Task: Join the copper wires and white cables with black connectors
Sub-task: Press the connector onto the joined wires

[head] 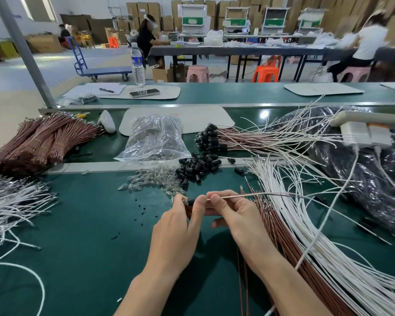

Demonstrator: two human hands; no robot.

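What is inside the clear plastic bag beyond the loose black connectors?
The clear bag holds small clear glassy pieces, seemingly like the loose heap in front of it. Crinkles and glare hide their shape and whatever lies at the bottom.

No text legible, water bottle [138,71] label too blurred, white mat [217,120] marks unreadable

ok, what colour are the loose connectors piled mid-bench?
Black. The connectors show best in the head view, the only one here.
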